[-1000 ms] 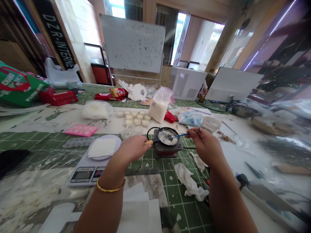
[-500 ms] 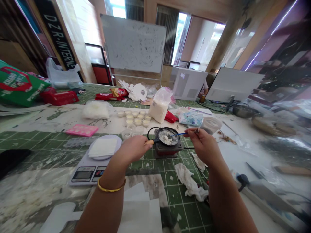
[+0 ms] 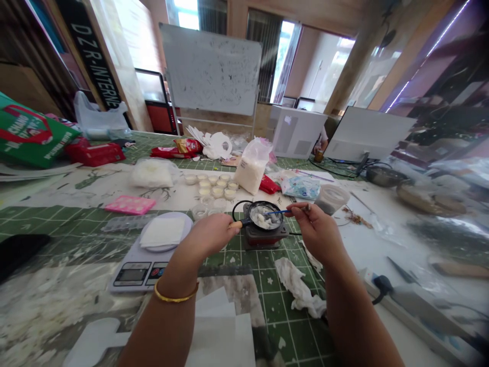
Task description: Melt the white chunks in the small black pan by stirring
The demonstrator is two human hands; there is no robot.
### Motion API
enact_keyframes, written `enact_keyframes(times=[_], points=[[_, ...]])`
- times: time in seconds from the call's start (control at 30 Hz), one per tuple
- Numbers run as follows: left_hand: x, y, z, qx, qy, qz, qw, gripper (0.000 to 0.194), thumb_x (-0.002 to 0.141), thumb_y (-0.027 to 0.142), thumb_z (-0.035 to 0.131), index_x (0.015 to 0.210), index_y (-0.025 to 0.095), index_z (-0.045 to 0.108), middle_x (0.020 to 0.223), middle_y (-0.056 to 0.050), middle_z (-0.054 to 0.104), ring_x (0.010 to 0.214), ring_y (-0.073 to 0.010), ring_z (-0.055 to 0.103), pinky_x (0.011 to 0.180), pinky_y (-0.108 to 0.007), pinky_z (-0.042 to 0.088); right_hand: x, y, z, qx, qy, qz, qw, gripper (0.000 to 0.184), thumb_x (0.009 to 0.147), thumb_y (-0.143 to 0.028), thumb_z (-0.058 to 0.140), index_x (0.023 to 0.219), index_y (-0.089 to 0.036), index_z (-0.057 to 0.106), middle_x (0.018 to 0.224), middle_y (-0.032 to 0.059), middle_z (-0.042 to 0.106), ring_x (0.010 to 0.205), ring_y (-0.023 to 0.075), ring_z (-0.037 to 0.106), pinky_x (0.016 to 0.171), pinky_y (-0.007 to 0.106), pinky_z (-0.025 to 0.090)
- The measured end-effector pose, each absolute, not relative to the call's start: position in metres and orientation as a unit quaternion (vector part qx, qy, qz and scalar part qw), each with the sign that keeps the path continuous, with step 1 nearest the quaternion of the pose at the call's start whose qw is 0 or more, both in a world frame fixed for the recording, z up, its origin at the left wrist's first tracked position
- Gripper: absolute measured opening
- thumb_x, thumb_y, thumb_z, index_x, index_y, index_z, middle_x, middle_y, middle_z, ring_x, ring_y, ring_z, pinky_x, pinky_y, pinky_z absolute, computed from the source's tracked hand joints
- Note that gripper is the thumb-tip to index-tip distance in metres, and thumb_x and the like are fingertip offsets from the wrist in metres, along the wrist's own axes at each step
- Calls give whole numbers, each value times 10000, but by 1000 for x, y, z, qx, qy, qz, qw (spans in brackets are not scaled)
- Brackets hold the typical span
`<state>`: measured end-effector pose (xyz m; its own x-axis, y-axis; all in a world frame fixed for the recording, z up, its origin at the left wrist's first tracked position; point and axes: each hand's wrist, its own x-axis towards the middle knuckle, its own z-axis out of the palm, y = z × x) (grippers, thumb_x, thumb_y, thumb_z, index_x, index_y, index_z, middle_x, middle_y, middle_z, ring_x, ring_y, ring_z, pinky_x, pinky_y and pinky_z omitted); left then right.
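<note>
My left hand (image 3: 214, 233) is closed around the wooden handle of a small black frying pan (image 3: 250, 222). The pan sits on a small dark hot plate (image 3: 262, 238). White flakes and lumps (image 3: 263, 218) lie in the pan, some of them looking wet. Between thumb and fingers, my right hand (image 3: 314, 224) pinches a thin blue stick (image 3: 280, 211), whose far tip reaches into the white lumps. What the tip looks like is hidden among them.
Left of the pan stands a kitchen scale (image 3: 132, 270) with white paper on its plate. Several small filled cups (image 3: 217, 192) and a bag of white granules (image 3: 250, 171) stand behind. Crumpled tissue (image 3: 296, 285) lies in front, a power strip (image 3: 405, 311) at right.
My right hand has shifted slightly left, and the stick's tip has moved left through the pan. The white lumps have been pushed about. My left hand keeps its hold on the handle.
</note>
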<state>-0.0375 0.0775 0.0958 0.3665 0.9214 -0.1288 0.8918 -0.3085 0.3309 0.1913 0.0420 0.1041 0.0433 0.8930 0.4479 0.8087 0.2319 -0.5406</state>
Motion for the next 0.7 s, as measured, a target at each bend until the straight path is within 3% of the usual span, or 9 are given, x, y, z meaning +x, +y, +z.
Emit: enact_keyframes(times=[0.13, 0.7], points=[[-38, 77, 95, 805, 564, 41, 176, 405, 811, 484, 309, 652, 189, 535, 728, -73, 625, 631, -190, 555, 516, -269, 294, 189, 42, 103, -608, -713, 63, 342, 251, 858, -351, 397, 881, -210, 604, 819, 33, 672, 817, 181, 589, 730, 293, 404], [-38, 77, 96, 804, 565, 39, 180, 425, 813, 505, 291, 654, 189, 527, 730, -65, 621, 631, -185, 552, 512, -270, 298, 188, 42, 102, -607, -711, 47, 352, 238, 860, -336, 404, 883, -212, 606, 837, 28, 666, 825, 175, 589, 739, 286, 412]])
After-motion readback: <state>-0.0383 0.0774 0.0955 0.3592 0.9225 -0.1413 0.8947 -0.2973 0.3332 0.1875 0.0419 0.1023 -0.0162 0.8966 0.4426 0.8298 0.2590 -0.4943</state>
